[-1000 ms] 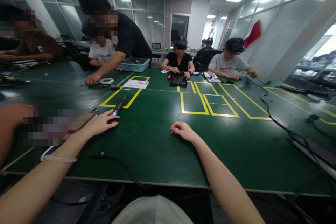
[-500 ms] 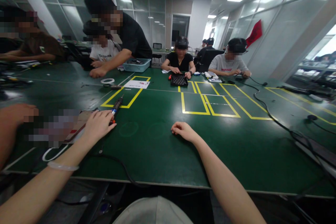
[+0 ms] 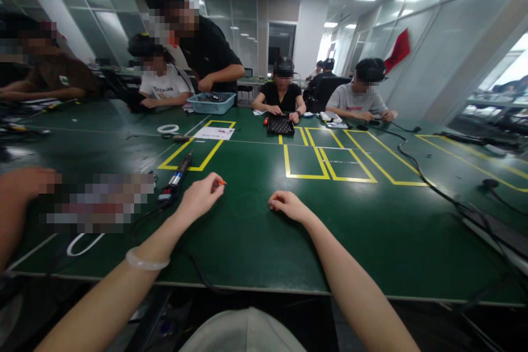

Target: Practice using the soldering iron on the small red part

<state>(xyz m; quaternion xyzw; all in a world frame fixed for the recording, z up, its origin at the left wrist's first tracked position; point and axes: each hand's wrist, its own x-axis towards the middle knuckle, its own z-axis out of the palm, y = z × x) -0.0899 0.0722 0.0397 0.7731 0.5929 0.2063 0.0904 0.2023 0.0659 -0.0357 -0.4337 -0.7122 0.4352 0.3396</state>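
Clearly, the green table (image 3: 256,253) takes up most of the view, with a light-blue basket (image 3: 212,104) toward its far side. Nearer, the person's two hands stand apart above its near half. The right hand (image 3: 291,206) is loosely curled; whether anything sits inside it cannot be told. The left hand (image 3: 200,198) has its thumb and fingertips pinched together. Just left of it, a pen-shaped tool (image 3: 176,177) lies on the table, tip inside a yellow tape outline (image 3: 211,155). Smallest, an orange piece (image 3: 223,182) pokes from the left fingertips.
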